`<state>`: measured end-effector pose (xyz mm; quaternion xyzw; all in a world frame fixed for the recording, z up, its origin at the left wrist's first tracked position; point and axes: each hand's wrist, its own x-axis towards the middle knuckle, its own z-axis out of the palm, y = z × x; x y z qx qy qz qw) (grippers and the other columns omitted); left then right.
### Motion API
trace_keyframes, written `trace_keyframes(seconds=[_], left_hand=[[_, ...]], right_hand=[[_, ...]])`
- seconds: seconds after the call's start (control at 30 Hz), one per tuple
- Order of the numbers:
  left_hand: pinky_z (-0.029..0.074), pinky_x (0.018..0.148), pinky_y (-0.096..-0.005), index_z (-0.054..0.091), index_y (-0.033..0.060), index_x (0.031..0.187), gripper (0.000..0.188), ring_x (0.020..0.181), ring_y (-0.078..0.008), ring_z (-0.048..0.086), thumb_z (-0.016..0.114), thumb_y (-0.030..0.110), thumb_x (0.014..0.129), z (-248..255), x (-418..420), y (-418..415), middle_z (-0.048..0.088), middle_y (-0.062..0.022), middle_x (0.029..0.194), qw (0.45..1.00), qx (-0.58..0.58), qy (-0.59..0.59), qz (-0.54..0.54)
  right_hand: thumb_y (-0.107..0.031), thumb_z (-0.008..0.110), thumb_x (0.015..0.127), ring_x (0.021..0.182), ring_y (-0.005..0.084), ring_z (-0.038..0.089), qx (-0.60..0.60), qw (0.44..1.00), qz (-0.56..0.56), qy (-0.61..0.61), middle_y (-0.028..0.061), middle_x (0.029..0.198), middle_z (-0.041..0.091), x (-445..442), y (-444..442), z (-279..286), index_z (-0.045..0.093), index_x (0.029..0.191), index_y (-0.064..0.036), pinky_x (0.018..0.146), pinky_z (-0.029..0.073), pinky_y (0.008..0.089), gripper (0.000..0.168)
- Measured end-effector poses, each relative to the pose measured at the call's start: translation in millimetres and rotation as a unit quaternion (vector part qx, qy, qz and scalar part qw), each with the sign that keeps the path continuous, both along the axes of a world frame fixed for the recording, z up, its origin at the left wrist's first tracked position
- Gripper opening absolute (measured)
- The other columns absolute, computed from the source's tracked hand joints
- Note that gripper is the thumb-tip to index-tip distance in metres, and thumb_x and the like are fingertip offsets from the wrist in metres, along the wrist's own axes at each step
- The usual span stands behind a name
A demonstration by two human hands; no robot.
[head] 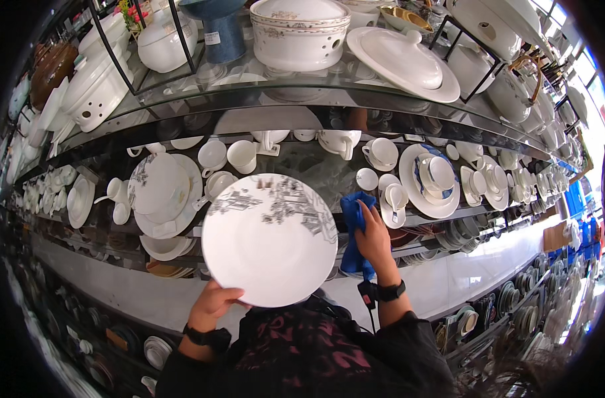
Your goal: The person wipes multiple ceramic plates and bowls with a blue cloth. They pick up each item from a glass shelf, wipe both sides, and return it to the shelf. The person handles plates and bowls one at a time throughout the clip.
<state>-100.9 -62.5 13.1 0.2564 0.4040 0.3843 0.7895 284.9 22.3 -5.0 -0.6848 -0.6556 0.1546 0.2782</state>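
Observation:
A large white plate (270, 253) with a grey landscape drawing along its far rim is tilted up before my chest. My left hand (215, 301) grips its near left edge, the thumb on the face and the fingers mostly hidden beneath. To the right of the plate, apart from it, my right hand (374, 236) holds a folded blue cloth (352, 234) by the glass shelf (327, 176). Just right of the cloth stand a small bowl with a spoon (396, 196) on a white dish, and a small white cup (367, 178).
A plate stack (158, 191) lies left on the shelf, and a blue-patterned place setting (431, 179) right. Teacups (242, 156) stand behind. The upper glass shelf (223, 97) juts out above, bearing a lidded tureen (300, 40) and a lidded oval dish (407, 62). More crockery shelves (511, 298) flank me behind.

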Motion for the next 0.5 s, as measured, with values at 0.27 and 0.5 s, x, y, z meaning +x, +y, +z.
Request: trace_keyframes(seconds=[0.27,0.5], left_hand=[[0.053,0.044,-0.0402,0.050,-0.0108,0.123,0.055,0.063,-0.0358,0.065,0.062,0.003,0.071,35,-75,-50,0.066,-0.0257,0.096,0.979,0.083,0.012,0.186],[0.048,0.036,-0.0372,0.046,-0.0129,0.125,0.061,0.051,-0.0339,0.060,0.063,0.010,0.071,41,-129,-79,0.065,-0.0264,0.087,0.947,0.159,0.026,0.277]], right_hand=[[-0.010,0.066,0.076,0.118,0.0405,0.052,-0.014,0.974,-0.088,-0.206,0.0225,0.137,0.048,-33,34,-36,0.047,0.139,-0.020,0.088,0.050,0.0488,0.066],[-0.016,0.054,0.086,0.118,0.0442,0.052,0.028,0.963,-0.027,-0.266,0.0254,0.137,0.047,-108,79,-60,0.053,0.133,-0.017,0.082,0.049,0.0490,0.047]])
